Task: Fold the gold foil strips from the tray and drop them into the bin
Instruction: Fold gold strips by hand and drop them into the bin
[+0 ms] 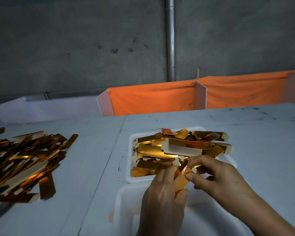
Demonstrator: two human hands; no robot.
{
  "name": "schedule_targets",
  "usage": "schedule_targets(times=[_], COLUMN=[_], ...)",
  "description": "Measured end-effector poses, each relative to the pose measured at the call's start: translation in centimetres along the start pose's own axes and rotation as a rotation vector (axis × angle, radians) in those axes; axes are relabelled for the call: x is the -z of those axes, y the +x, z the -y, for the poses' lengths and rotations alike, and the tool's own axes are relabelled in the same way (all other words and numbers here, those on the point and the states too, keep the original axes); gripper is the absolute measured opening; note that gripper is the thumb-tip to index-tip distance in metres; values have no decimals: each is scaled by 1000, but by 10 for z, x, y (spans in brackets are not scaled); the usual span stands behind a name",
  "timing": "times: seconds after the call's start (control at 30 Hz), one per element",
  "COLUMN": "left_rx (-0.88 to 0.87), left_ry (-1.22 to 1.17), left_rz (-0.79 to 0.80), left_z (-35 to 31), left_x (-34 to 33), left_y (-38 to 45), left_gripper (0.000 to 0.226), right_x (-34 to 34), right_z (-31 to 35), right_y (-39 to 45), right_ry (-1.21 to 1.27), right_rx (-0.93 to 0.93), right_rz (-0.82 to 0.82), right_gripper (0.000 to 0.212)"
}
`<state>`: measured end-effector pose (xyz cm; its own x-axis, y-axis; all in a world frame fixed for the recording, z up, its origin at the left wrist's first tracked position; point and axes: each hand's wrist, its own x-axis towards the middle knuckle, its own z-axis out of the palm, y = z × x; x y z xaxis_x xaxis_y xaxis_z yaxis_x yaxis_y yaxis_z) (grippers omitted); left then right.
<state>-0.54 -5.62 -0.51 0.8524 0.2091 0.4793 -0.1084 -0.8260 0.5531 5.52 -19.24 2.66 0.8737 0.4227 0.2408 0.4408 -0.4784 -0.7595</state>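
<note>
Left hand point(162, 193) and right hand point(216, 174), lower centre: both pinching one gold foil strip point(181, 180) over white bin point(124, 201); best creased firmly, ends aligned, before dropping

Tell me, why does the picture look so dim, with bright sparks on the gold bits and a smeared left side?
Head view: the light is low and the wall dark; the foil in the white tray and the loose pile throw back small hot glints; the pile's left edge is blurred; the wide lens bends the table edge; both hands holding the strip stay fairly sharp.
</note>
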Motion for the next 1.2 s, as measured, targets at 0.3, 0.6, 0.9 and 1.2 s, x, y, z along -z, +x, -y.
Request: schedule_targets(times=[0.3, 0.6, 0.9, 1.2], left_rx=[41, 69, -13, -81], left_ry=[37, 116, 98, 232], left_rz=[50, 72, 87, 83], left_z=[4, 3, 8, -1], left_x=[-6, -4, -3, 4], left_y=[1, 5, 1, 1], left_gripper=[65, 66, 62, 71], right_x=[-6, -11, -7, -6], right_z=[0, 13, 7, 4], right_y=[-3, -6, -1, -1], right_ry=[-57, -356, 236, 507], right_rx=[156, 141, -130, -258], right_rz=[-94, -55, 96, 195], right_gripper=[21, 8, 6, 20])
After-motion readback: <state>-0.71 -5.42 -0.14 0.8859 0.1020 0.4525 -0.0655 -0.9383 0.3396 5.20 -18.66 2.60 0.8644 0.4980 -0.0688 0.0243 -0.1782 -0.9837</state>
